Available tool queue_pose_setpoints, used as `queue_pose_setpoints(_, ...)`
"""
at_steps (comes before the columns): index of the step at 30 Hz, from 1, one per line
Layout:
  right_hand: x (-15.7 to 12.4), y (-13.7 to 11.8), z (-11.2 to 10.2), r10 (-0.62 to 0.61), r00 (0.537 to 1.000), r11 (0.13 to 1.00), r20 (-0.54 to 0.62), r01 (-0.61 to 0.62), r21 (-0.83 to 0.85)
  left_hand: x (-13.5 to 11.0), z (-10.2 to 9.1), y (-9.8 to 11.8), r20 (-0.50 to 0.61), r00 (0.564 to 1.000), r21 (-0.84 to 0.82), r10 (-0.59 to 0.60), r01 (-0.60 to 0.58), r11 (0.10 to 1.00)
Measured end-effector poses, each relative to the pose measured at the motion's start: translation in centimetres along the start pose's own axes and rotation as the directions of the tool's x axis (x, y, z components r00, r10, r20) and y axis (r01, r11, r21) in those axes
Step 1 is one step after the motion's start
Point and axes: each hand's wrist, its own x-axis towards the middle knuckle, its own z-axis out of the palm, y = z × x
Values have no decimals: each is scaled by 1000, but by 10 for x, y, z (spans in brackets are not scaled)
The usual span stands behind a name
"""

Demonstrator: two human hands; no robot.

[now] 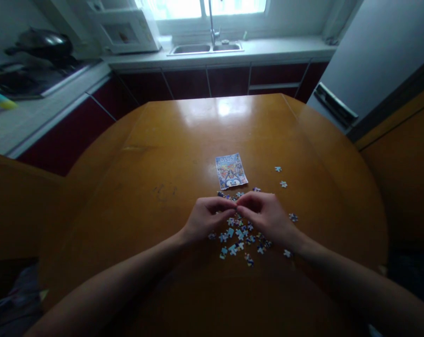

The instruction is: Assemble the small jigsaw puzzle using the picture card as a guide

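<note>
My left hand (pixel 212 215) and my right hand (pixel 264 215) meet fingertip to fingertip above a scatter of jigsaw puzzle pieces (pixel 240 234). Each is closed in a pinch, thumb against fingers; whatever sits between the tips is too small and covered to make out. Blue, white and dark pieces lie loose below and around the hands, some hidden beneath them. Just beyond the fingers rests a colourful picture sheet (pixel 231 171) with a cartoon face at its lower edge. Two single pieces, one puzzle piece (pixel 278 169) and another puzzle piece (pixel 284 184), lie apart to the right.
All this is on a wooden table (pixel 145 154) with rounded sides. Behind it runs a counter with a double sink (pixel 192 48) and a white microwave (pixel 123 30). A stove with a dark wok (pixel 45 42) stands left, a grey refrigerator (pixel 380 56) right.
</note>
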Motion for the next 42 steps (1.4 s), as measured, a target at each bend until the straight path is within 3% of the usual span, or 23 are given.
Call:
queue_pose_setpoints(6, -3, 6, 5, 189, 978, 943, -93, -154, 295, -6, 4, 0, -61, 974, 167, 219, -206, 964)
queue_pose_setpoints(9, -6, 7, 7, 232, 955, 927, -184, -160, 338, -8, 5, 1, -48, 921, 339, 386, -349, 874)
queue_pose_setpoints(11, -9, 6, 9, 250, 951, 915, -183, -171, 366, -8, 5, 1, -31, 883, 396, 469, -420, 817)
queue_pose_setpoints(16, -13, 5, 10, 252, 950, 918, -186, -174, 356, -6, 5, 4, -9, 831, 426, 556, -500, 754)
queue_pose_setpoints(24, -16, 7, 12, 231, 965, 880, -127, -152, 451, -5, 6, 4, 16, 810, 451, 587, -529, 719)
queue_pose_setpoints(27, -13, 9, 5, 211, 971, 910, -114, -152, 385, -2, -6, 5, 53, 821, 494, 568, -516, 700)
queue_pose_setpoints(30, -2, 15, -16, 130, 951, 971, -282, -63, 232, 4, -37, 1, 68, 859, 566, 507, -452, 689)
queue_pose_setpoints(33, 11, 26, -47, 47, 874, 997, -483, -9, 82, 11, -72, -10, 133, 884, 644, 448, -421, 639)
queue_pose_setpoints(35, 19, 33, -66, -2, 840, 1000, -543, 1, -2, 15, -88, -18, 175, 908, 663, 380, -394, 636)
queue_pose_setpoints(42, 32, 53, -102, -83, 783, 985, -617, -29, -170, 20, -94, -28, 315, 917, 670, 246, -399, 626)
